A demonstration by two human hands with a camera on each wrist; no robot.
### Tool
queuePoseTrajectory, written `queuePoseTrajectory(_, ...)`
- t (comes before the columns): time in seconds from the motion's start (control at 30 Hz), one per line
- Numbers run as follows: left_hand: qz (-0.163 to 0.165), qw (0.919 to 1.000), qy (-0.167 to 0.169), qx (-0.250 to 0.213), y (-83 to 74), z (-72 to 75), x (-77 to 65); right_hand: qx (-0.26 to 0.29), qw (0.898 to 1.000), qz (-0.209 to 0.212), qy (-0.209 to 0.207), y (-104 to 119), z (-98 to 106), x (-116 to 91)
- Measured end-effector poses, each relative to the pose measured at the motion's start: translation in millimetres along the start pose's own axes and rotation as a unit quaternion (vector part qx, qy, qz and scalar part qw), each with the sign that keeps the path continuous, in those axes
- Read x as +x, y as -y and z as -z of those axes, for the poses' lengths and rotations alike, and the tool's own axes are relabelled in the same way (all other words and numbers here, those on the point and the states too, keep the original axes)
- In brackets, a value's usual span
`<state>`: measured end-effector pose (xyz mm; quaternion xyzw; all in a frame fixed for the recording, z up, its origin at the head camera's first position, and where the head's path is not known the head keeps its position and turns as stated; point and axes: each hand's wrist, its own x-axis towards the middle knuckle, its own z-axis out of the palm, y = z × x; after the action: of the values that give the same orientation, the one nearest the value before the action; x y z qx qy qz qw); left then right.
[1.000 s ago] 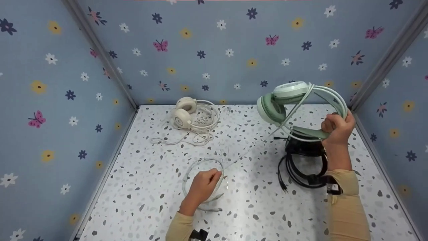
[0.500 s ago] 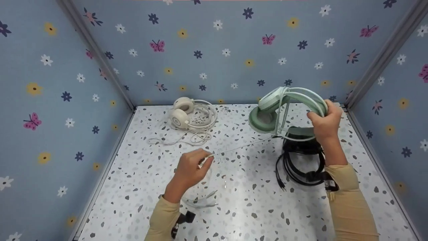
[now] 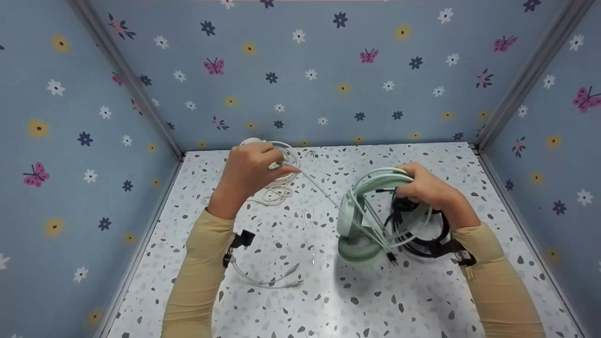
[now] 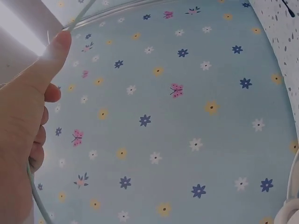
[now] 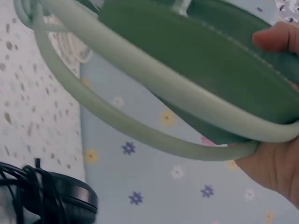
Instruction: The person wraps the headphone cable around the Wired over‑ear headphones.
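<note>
In the head view, my right hand (image 3: 425,188) grips the headband of the pale green headphones (image 3: 348,218), ear cups hanging low over the table. Loops of their cable wrap around the cups and band. My left hand (image 3: 253,169) is raised at the left and pinches the thin pale cable (image 3: 324,193), stretched taut toward the headphones. The cable's loose end, split into two plugs (image 3: 284,282), lies beside my left sleeve. From the left wrist, the cable (image 4: 80,17) passes over my thumb. The right wrist view shows the green headband padding (image 5: 187,56) close up.
Black headphones (image 3: 439,251) with a coiled cable lie on the right, partly behind the green pair. White headphones (image 3: 278,190) rest at the back left, mostly covered by my left hand. Flowered panels (image 3: 324,108) enclose the speckled table (image 3: 324,300).
My left hand has risen to the back left, drawing the cable along. The right hand has lowered the green headphones and brought them nearer, turning the cups downward. The cable's coil on the table has come undone.
</note>
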<state>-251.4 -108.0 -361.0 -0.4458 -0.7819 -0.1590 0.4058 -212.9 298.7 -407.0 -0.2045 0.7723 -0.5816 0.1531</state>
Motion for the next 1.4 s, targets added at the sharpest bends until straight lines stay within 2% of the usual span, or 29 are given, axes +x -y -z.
queuePoseTrajectory(0.1, 0.044, 0.9971, 0.048, -0.040, 17.8, -8.0, 0.5, 0.042, 0.992, 0.055, 0.107, -8.3, -7.9, 3.4)
queuePoseTrajectory(0.13, 0.066, 0.9940, 0.064, -0.059, 24.2, -12.6, -1.5, 0.062, 0.984, 0.084, 0.142, -10.9, -10.1, 4.0)
queuePoseTrajectory(0.2, 0.118, 0.9823, 0.100, -0.105, 35.1, -24.5, -8.5, 0.126, 0.960, 0.140, 0.207, -16.2, -13.6, 4.5)
queuePoseTrajectory(0.27, 0.179, 0.9597, 0.135, -0.169, 42.8, -38.3, -19.5, 0.211, 0.922, 0.186, 0.267, -21.2, -16.2, 5.1)
queuePoseTrajectory(0.3, 0.209, 0.9449, 0.151, -0.201, 45.2, -45.6, -26.5, 0.259, 0.898, 0.201, 0.292, -23.7, -17.2, 5.3)
queuePoseTrajectory(0.37, 0.261, 0.9127, 0.173, -0.262, 46.4, -59.6, -41.6, 0.349, 0.844, 0.225, 0.339, -29.0, -18.6, 5.7)
queuePoseTrajectory(0.43, 0.301, 0.8817, 0.184, -0.313, 43.8, -73.7, -57.6, 0.409, 0.801, 0.242, 0.364, -34.0, -20.4, 6.3)
queuePoseTrajectory(0.47, 0.314, 0.8687, 0.186, -0.335, 41.1, -80.9, -65.2, 0.431, 0.783, 0.250, 0.371, -36.7, -21.2, 6.7)
queuePoseTrajectory(0.5, 0.324, 0.8571, 0.186, -0.355, 37.5, -88.6, -72.9, 0.446, 0.772, 0.261, 0.370, -39.4, -22.1, 7.1)
queuePoseTrajectory(0.57, 0.343, 0.8358, 0.182, -0.388, 27.4, -104.1, -86.9, 0.466, 0.760, 0.279, 0.357, -44.2, -24.5, 8.3)
queuePoseTrajectory(0.63, 0.356, 0.8158, 0.180, -0.419, 14.3, -119.3, -100.2, 0.480, 0.755, 0.293, 0.336, -48.1, -26.7, 9.0)
queuePoseTrajectory(0.77, 0.378, 0.7860, 0.166, -0.460, -17.7, -147.2, -124.8, 0.498, 0.766, 0.313, 0.258, -50.8, -28.7, 8.2)
queuePoseTrajectory(0.83, 0.389, 0.7734, 0.158, -0.475, -37.6, -150.0, -132.5, 0.517, 0.767, 0.315, 0.211, -49.1, -27.6, 5.6)
queuePoseTrajectory(0.93, 0.411, 0.7537, 0.144, -0.492, -68.1, -144.6, -141.3, 0.544, 0.760, 0.330, 0.134, -43.0, -23.7, 1.3)
queuePoseTrajectory(1.0, 0.424, 0.7475, 0.136, -0.493, -88.8, -135.0, -143.4, 0.550, 0.757, 0.344, 0.078, -37.7, -20.7, -0.9)
queuePoseTrajectory(1.03, 0.430, 0.7448, 0.128, -0.494, -97.9, -133.1, -145.7, 0.544, 0.761, 0.350, 0.047, -34.8, -19.4, -1.4)
queuePoseTrajectory(1.07, 0.434, 0.7440, 0.120, -0.493, -106.9, -130.5, -147.0, 0.539, 0.764, 0.353, 0.017, -32.7, -18.3, -1.3)
queuePoseTrajectory(1.13, 0.439, 0.7482, 0.114, -0.484, -123.4, -125.6, -148.1, 0.537, 0.767, 0.349, -0.038, -29.1, -16.7, -0.3)
queuePoseTrajectory(1.2, 0.434, 0.7588, 0.104, -0.475, -137.1, -123.9, -149.8, 0.540, 0.762, 0.348, -0.080, -27.4, -15.4, 1.4)
queuePoseTrajectory(1.3, 0.422, 0.7752, 0.100, -0.459, -149.8, -128.4, -156.8, 0.553, 0.743, 0.357, -0.125, -26.6, -13.1, 3.9)
queuePoseTrajectory(1.37, 0.412, 0.7905, 0.091, -0.444, -153.3, -133.9, -163.4, 0.550, 0.735, 0.368, -0.148, -26.8, -12.1, 4.9)
queuePoseTrajectory(1.4, 0.408, 0.7986, 0.087, -0.434, -153.5, -136.5, -166.2, 0.544, 0.734, 0.374, -0.160, -27.0, -11.7, 5.4)
